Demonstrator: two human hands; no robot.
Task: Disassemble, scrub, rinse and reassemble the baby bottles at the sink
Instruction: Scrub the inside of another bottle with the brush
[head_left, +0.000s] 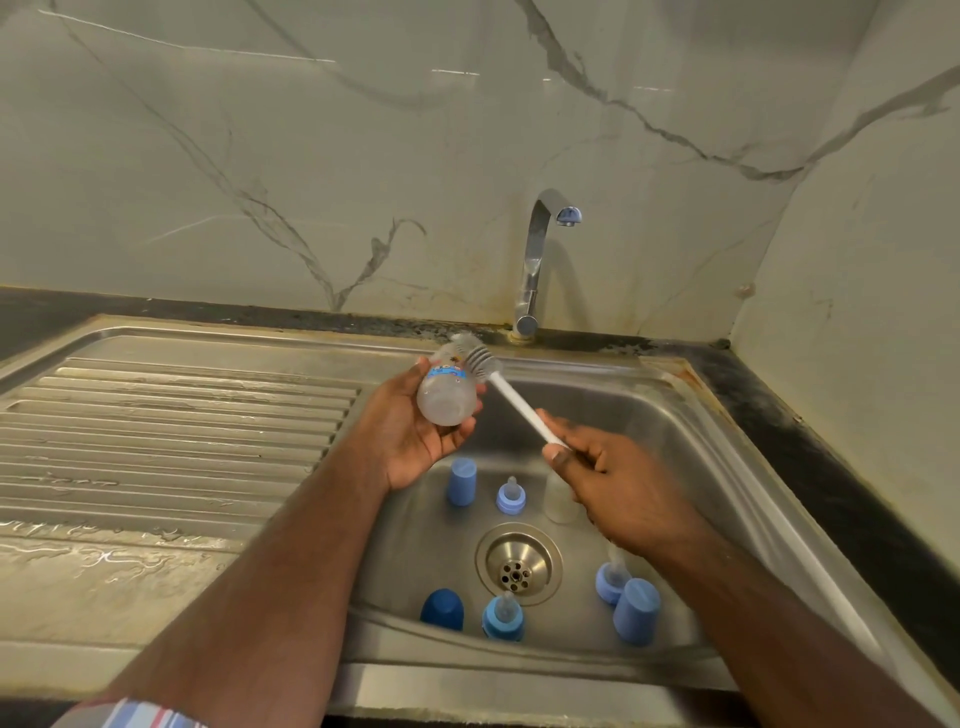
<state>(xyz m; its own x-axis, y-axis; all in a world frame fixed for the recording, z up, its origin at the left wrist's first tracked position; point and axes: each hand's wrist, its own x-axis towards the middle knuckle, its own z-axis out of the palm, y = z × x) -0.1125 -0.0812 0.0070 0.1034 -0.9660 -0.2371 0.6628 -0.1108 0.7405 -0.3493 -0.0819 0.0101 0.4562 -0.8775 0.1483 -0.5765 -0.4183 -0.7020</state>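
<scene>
My left hand (415, 441) holds a clear baby bottle body (448, 396) tilted over the left edge of the sink, its base toward me. My right hand (602, 478) grips the white handle of a bottle brush (511, 400). The brush's grey head (475, 358) lies against the bottle's far end. In the basin stand a light blue cap (462, 481), a blue ring with teat (510, 496), a dark blue cap (442, 609), a second ring with teat (503, 616), a third (609, 579) and another light blue cap (636, 612). A second clear bottle (558, 499) is partly hidden behind my right hand.
The steel sink (675, 415) has a drain (518, 564) in the middle of its floor. A chrome tap (540, 249) stands behind it with no water running. A wet ribbed draining board (156, 441) lies to the left. Marble walls close in behind and on the right.
</scene>
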